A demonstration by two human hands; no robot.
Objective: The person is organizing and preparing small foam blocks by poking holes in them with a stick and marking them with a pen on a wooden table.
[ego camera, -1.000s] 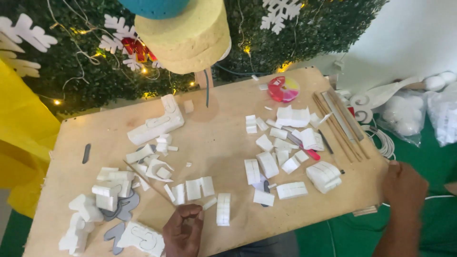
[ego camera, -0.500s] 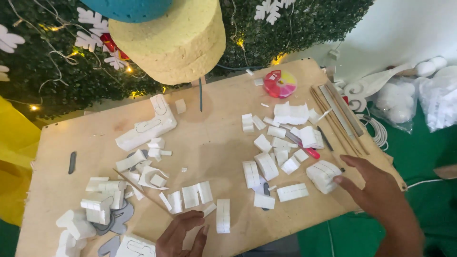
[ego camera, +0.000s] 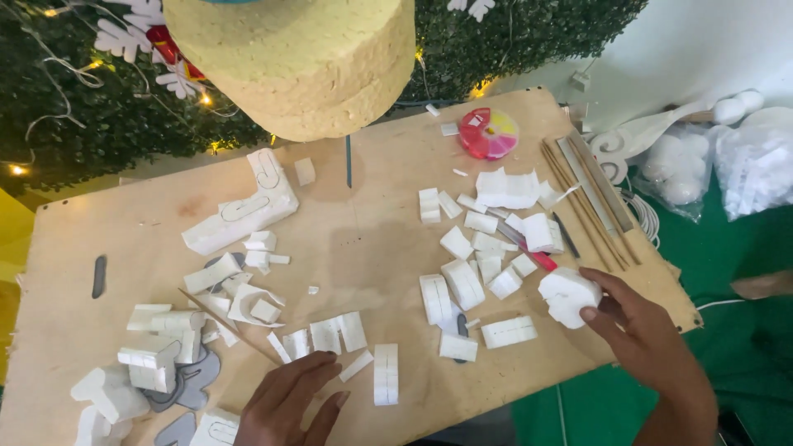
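Observation:
My right hand (ego camera: 643, 330) reaches over the right edge of the wooden board (ego camera: 363, 231) and grips a chunky white foam piece (ego camera: 568, 296) between thumb and fingers. My left hand (ego camera: 289, 400) lies flat on the board's near edge with fingers spread, holding nothing. Its fingertips are close to a row of small white foam blocks (ego camera: 337, 334) and a thin wooden stick (ego camera: 227, 326). A narrow foam block (ego camera: 386, 373) stands just right of that hand.
Many cut white foam pieces (ego camera: 487, 248) are scattered over the board, with an L-shaped foam piece (ego camera: 241, 213) at the upper left. A pink round case (ego camera: 489, 132), wooden sticks and a metal ruler (ego camera: 591, 198) lie at the right. A yellow foam cylinder (ego camera: 297, 58) hangs overhead.
My right hand moved in from the board's right side and took hold of the chunky foam piece. My left hand slid a little to the right along the near edge.

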